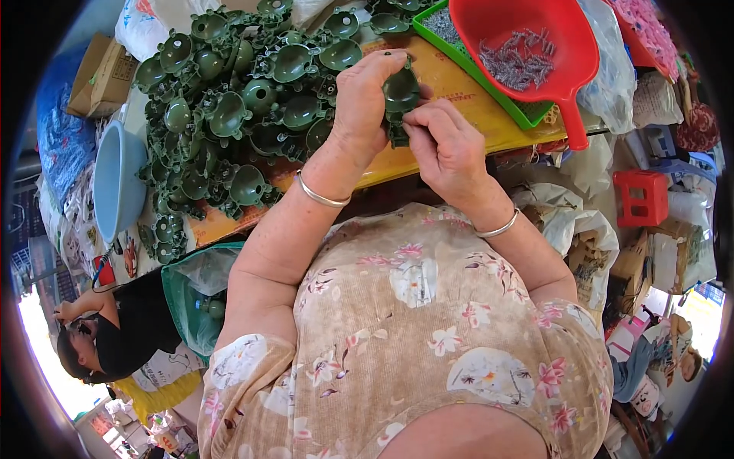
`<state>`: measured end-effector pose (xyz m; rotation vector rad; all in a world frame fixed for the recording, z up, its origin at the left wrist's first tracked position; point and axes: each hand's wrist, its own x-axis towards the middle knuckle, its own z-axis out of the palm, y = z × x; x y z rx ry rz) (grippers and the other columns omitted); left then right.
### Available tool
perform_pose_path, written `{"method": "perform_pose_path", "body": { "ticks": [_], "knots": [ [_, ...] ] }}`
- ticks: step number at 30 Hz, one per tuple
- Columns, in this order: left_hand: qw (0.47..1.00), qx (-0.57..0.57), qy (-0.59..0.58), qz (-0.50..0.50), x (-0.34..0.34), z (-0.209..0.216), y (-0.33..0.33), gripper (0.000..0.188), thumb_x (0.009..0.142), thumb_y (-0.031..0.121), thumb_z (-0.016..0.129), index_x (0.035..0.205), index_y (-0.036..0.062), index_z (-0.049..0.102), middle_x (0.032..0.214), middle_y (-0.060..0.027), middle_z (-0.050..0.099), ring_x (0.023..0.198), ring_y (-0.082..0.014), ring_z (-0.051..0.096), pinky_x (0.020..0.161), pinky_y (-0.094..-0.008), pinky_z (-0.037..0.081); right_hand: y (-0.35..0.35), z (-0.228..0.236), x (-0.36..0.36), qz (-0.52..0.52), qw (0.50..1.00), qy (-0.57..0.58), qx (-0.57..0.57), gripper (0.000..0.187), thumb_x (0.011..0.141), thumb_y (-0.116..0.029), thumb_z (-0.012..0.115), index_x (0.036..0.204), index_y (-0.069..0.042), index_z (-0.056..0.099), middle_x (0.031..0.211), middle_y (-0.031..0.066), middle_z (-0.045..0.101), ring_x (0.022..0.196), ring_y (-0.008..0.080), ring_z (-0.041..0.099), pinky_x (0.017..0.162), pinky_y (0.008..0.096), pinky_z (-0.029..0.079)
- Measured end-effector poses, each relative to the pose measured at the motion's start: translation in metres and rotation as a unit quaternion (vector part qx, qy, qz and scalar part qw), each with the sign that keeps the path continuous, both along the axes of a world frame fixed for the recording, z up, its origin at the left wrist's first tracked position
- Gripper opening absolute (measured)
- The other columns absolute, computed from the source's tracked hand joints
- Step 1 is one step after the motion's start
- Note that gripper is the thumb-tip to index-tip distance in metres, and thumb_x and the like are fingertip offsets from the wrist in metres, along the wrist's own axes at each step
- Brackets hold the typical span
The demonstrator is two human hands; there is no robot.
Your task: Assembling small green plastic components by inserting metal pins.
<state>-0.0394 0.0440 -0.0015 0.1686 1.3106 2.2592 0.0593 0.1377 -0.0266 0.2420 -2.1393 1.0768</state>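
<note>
Over the near edge of the table, my left hand (361, 99) grips a dark green plastic shell (401, 92) with a round hollow and small lugs. My right hand (449, 149) is closed in a pinch against the shell's lower right edge; whatever lies between its fingertips is hidden. To the left of my hands spreads a heap of similar green plastic shells (227, 115). Beyond my right hand a red scoop (569, 50) holds small grey metal springs (514, 61). It rests over a bright green tray (527, 115) with more small grey pieces.
A light blue basin (118, 182) stands at the table's left end, near a cardboard box (101, 76). A green bag (180, 294) hangs below the edge. At right are a red stool (641, 197) and plastic bags (592, 245). Another person (126, 329) sits at the lower left.
</note>
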Motion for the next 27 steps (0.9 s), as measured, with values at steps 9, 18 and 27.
{"method": "perform_pose_path", "body": {
  "ticks": [9,18,27],
  "knots": [
    [0.999,-0.002,-0.035,-0.01,0.003,-0.003,-0.001,0.019,0.087,0.015,0.054,0.096,-0.0016,0.06,0.076,-0.0104,0.062,0.065,-0.0227,0.065,0.06,-0.0328,0.052,-0.002,-0.007,0.002,-0.001,1.0,-0.014,-0.016,0.014,0.079,0.007,0.062,0.092,0.001,0.059,0.085,0.0152,0.06,0.079,0.0303,0.062,0.07,0.0324,0.051],
    [0.998,0.015,-0.064,-0.012,-0.001,-0.009,-0.005,0.022,0.087,0.014,0.053,0.098,-0.0024,0.06,0.077,-0.0119,0.063,0.067,-0.023,0.065,0.062,-0.0334,0.053,-0.002,-0.011,0.005,0.082,0.951,-0.139,-0.264,0.022,0.078,0.005,0.065,0.098,-0.001,0.058,0.079,0.0121,0.057,0.071,0.0266,0.059,0.063,0.0304,0.048],
    [0.999,-0.047,0.006,-0.008,0.007,-0.01,-0.003,0.021,0.088,0.017,0.053,0.096,0.0,0.063,0.085,-0.0093,0.065,0.076,-0.0181,0.063,0.069,-0.0298,0.051,-0.001,-0.007,0.004,0.04,0.995,-0.061,-0.071,0.012,0.076,0.008,0.064,0.085,0.0,0.063,0.08,0.01,0.058,0.071,0.0225,0.059,0.067,0.0287,0.048]
  ]
}}
